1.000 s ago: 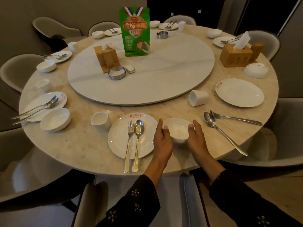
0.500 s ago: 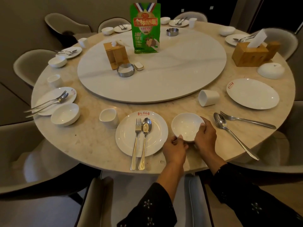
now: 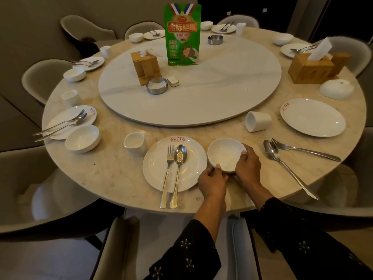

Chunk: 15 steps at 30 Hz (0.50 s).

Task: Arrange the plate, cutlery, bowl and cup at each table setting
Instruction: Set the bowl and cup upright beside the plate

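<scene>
2 hands are working the white bowl (image 3: pixel 226 154) at the near setting: the left hand (image 3: pixel 213 182) is pinching its near rim with thumb and fingers curled to it, and the right hand (image 3: pixel 247 167) is wrapping round its right side, thumb over the rim. The bowl is sitting upright on the marble table (image 3: pixel 113 174), just beside the right edge of the near plate (image 3: pixel 159 170) — whether rim is touching rim, I cannot tell.

To do this step well, I would judge the bowl is best slid flat, not lifted, and settled close to the plate without riding onto it, matching the setting on the left, where a bowl (image 3: pixel 82 139) is lying just beside its plate (image 3: pixel 66 123). Fingers should be coming off outward, so the rim is not dragged.

Both of those bowls are looking empty. The near plate is carrying 1 fork (image 3: pixel 167 172) and 1 spoon (image 3: pixel 178 170), handles running out past its near edge. The cup (image 3: pixel 135 144) to its left is standing upright; its contents are not showing. At the right setting, a cup (image 3: pixel 257 121) is lying on its side, a bowl (image 3: pixel 336 89) is sitting upside down, and the plate (image 3: pixel 312 117) is bare — that place is not yet arranged.
</scene>
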Available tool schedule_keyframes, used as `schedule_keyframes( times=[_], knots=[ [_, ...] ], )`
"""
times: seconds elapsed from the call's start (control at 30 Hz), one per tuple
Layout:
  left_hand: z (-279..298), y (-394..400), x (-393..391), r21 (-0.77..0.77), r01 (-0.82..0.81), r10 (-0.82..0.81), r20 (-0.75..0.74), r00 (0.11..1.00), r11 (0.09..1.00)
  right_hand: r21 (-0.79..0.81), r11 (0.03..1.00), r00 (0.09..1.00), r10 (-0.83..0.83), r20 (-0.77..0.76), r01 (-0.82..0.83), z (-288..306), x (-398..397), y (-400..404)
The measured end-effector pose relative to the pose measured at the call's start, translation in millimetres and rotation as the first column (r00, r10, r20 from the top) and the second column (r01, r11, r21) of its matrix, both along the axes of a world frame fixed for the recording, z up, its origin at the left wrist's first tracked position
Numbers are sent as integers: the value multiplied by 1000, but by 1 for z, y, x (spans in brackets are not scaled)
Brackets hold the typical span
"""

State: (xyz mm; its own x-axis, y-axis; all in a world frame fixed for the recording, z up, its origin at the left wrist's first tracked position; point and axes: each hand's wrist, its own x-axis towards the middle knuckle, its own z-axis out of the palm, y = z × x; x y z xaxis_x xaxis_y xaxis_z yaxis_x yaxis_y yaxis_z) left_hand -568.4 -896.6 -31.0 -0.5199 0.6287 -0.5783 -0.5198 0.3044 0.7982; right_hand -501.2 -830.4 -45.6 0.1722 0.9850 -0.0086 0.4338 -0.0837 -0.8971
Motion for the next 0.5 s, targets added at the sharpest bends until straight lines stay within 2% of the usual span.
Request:
schedule_keyframes(
  times=[0.13, 0.3, 0.5],
  knots=[
    [1, 0, -3, -7, 20, -20, 9, 1000, 1000, -24, 998, 998, 55, 27, -55, 1, 3, 0],
    [3, -7, -5, -33, 94, -94, -6, 996, 995, -139, 983, 992, 126, 13, -123, 11, 12, -3],
    [15, -29, -16, -66, 188, -187, 21, 982, 980, -72, 995, 998, 63, -24, -64, 36, 31, -35]
  ],
)
